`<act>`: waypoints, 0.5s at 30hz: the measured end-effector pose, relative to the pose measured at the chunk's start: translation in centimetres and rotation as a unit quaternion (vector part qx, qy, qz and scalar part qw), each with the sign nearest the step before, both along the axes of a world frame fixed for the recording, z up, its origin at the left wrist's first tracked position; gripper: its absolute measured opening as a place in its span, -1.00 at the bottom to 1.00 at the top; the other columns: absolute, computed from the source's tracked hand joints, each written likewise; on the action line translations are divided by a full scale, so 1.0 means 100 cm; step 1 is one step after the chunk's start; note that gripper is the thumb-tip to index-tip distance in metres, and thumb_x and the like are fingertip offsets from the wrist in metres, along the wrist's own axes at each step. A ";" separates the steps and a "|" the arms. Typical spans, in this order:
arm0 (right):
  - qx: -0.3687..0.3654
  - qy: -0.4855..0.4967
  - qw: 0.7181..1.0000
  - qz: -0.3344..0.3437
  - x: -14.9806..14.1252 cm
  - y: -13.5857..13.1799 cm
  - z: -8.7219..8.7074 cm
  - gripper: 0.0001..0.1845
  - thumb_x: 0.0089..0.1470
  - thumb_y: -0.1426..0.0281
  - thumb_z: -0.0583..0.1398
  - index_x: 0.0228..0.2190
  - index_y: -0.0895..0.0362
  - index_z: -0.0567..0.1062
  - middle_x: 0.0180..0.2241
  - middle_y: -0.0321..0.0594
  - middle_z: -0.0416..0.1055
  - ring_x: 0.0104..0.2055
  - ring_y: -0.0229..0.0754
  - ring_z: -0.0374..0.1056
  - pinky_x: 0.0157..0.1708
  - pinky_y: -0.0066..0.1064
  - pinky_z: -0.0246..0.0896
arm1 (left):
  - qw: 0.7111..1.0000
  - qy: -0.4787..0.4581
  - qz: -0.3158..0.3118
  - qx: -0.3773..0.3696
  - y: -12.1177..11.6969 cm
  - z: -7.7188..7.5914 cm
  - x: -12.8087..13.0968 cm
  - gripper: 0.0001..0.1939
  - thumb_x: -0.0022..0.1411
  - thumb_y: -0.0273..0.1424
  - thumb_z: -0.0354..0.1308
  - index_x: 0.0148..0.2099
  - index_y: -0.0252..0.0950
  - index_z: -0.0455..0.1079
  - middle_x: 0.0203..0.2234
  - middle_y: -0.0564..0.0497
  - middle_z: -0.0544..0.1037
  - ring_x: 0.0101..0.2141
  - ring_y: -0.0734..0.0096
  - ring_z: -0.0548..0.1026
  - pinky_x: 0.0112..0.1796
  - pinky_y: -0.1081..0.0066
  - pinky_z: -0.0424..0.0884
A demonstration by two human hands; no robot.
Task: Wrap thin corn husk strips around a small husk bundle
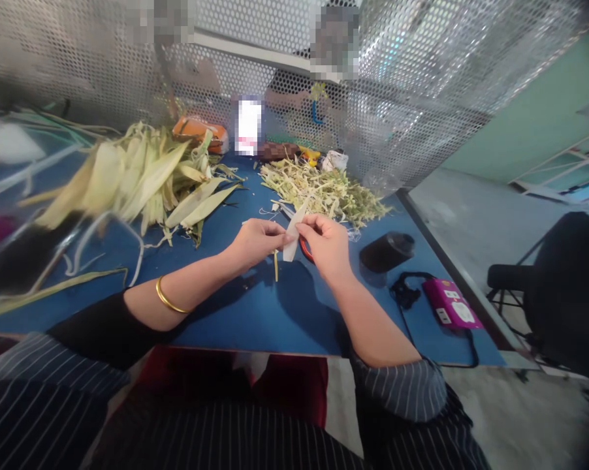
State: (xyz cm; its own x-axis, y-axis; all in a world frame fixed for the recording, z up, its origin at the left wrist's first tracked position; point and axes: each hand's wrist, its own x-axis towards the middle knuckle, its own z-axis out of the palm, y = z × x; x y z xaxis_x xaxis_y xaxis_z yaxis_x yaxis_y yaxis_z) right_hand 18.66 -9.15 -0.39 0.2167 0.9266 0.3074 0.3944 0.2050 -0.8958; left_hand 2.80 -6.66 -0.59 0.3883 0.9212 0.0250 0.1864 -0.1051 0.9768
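Note:
Over the blue table, a pale, pointed piece of corn husk stands slanted between my two hands. My left hand pinches its left edge between thumb and fingers. From the other side, my right hand grips the same piece with thumb and bent fingertips. Scissors with a red handle lie on the table, partly hidden by my right hand. A thin yellowish strip shows just below my left fingers. Behind my hands spreads a heap of shredded husk trimmings.
Dried corn husks are piled at the left. A dark cylindrical container lies right of my hands, near a purple packet and a black strap. Perforated metal mesh closes off the back. A black chair stands at the right.

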 end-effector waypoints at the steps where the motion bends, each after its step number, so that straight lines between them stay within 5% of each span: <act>1: -0.003 0.029 1.000 0.000 0.001 0.001 0.000 -0.88 -0.05 0.34 0.21 -0.45 0.14 0.49 -0.52 -0.31 0.41 -0.47 -0.29 0.30 -0.36 -0.40 0.24 | 1.000 -0.003 0.001 -0.003 0.000 0.000 0.000 -0.80 0.00 -0.28 0.22 -0.49 -0.34 0.45 -0.61 0.05 0.45 -0.56 0.57 0.31 -0.47 0.49 0.23; 5: -0.029 0.109 0.994 0.014 0.000 0.002 0.004 -0.81 -0.06 0.26 0.23 -0.41 0.13 0.48 -0.51 -0.30 0.41 -0.44 -0.27 0.34 -0.32 -0.36 0.28 | 0.998 -0.036 -0.008 -0.047 -0.002 0.003 0.001 -0.85 0.01 -0.35 0.19 -0.49 -0.33 0.39 -0.60 0.03 0.47 -0.56 0.55 0.39 -0.45 0.48 0.32; 9: -0.055 0.054 0.994 0.084 -0.003 0.001 0.003 -0.78 -0.17 0.27 0.32 -0.47 0.13 0.46 -0.54 -0.35 0.35 -0.49 -0.32 0.23 -0.42 -0.43 0.18 | 0.999 -0.007 -0.037 -0.037 -0.002 0.001 0.002 -0.86 0.03 -0.36 0.15 -0.50 -0.32 0.37 -0.63 0.04 0.46 -0.59 0.54 0.40 -0.49 0.49 0.33; 15: -0.058 0.072 0.995 0.045 -0.006 -0.001 0.000 -0.81 -0.12 0.32 0.28 -0.59 0.15 0.41 -0.66 -0.42 0.19 -0.58 -0.37 0.04 -0.54 -0.46 -0.03 | 0.997 0.008 -0.068 -0.046 -0.004 0.004 0.001 -0.81 0.05 -0.28 0.17 -0.42 -0.32 0.43 -0.52 -0.02 0.54 -0.54 0.51 0.46 -0.49 0.50 0.33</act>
State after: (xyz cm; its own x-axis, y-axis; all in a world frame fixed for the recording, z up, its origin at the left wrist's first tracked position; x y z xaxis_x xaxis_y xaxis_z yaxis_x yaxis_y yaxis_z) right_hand 18.08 -9.28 -0.43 0.1648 0.9716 0.1697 0.2455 0.1262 -0.9612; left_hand 2.88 -7.03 -0.16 0.5096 0.8579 -0.0651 0.1928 -0.0401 0.9804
